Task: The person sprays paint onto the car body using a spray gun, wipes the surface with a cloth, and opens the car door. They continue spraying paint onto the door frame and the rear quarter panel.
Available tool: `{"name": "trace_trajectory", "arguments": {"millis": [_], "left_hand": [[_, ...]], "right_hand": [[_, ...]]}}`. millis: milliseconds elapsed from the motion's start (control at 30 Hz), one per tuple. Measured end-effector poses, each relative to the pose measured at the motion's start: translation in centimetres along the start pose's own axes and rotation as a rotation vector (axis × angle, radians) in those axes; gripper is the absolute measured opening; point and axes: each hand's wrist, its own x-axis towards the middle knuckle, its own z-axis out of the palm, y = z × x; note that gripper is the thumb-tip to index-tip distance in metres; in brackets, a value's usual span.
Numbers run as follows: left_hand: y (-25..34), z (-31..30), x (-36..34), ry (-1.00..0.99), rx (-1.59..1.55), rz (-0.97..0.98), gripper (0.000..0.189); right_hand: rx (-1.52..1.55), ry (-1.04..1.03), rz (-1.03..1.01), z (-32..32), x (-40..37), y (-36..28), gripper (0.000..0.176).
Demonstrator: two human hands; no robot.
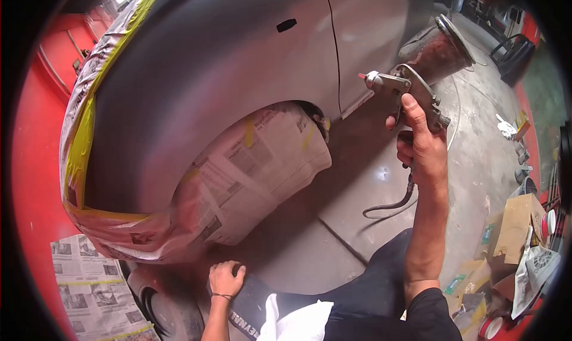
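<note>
My right hand [424, 139] is wrapped round the handle of a metal spray gun [417, 96], whose nozzle faces left towards a grey car panel [238, 67]. A stained paint cup [438, 50] is tilted at the upper right of the gun, and a dark hose [390, 207] hangs from the handle. On my knee rests my left hand [227, 278], its fingers bent over the dark trousers and nothing seen in it. Newspaper and tape [256, 156] cover the wheel area below the panel arch. A white cloth [298, 318] lies on my lap.
Masking paper with yellow tape [86, 144] edges the car at the left, beside a red wall [36, 180]. Newspaper sheets [98, 287] hang at the lower left. Cardboard boxes [517, 228] and litter lie at the right. A thin hose crosses the concrete floor [476, 132].
</note>
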Motion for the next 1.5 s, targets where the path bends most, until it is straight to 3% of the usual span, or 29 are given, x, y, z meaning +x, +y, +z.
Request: {"name": "trace_trajectory", "arguments": {"millis": [67, 100, 300, 467, 567, 700, 900, 1033, 1167, 1333, 1500], "left_hand": [[1.9, -1.2, 3.1, 0.091, -0.043, 0.045, 0.027], [1.5, 0.1, -3.6, -0.024, -0.066, 0.026, 0.027], [0.8, -0.9, -1.4, -0.014, -0.041, 0.042, 0.026], [1.1, 0.4, -0.6, 0.034, -0.04, 0.055, 0.025], [1.3, -0.5, -0.7, 0.009, -0.045, 0.058, 0.027], [1.0, -0.1, -0.9, 0.029, -0.051, 0.077, 0.024], [1.3, 0.2, -1.0, 0.021, -0.045, 0.092, 0.024], [1.3, 0.1, -1.0, 0.009, -0.035, 0.094, 0.023], [2.2, 0.3, -0.4, 0.002, -0.041, 0.092, 0.023], [2.5, 0.4, -0.2, 0.017, -0.044, 0.106, 0.022], [2.9, 0.6, -0.1, 0.02, -0.027, 0.099, 0.022]], "right_hand": [[0.003, 0.011, -0.055, 0.8, 2.0, -1.7, 0.037], [-0.075, 0.053, 0.015, -0.2, -1.8, -0.6, 0.036], [-0.043, 0.254, -0.114, 1.4, -0.2, -1.7, 0.033], [-0.001, 0.049, 0.006, -0.3, -4.6, -0.5, 0.034], [0.027, 0.035, 0.049, -0.7, -4.2, 0.4, 0.034], [0.072, 0.197, -0.018, -0.7, -2.7, 1.6, 0.034], [0.142, 0.093, 0.098, -2.9, -3.0, 4.5, 0.034], [0.062, 0.154, 0.209, -3.6, -2.7, 8.5, 0.031], [0.04, 0.151, 0.186, -3.9, -2.6, 9.9, 0.031], [0.317, 0.043, 0.178, -4.0, -3.4, 6.4, 0.028], [0.216, 0.084, 0.213, -5.4, -2.0, 10.2, 0.029]]}}
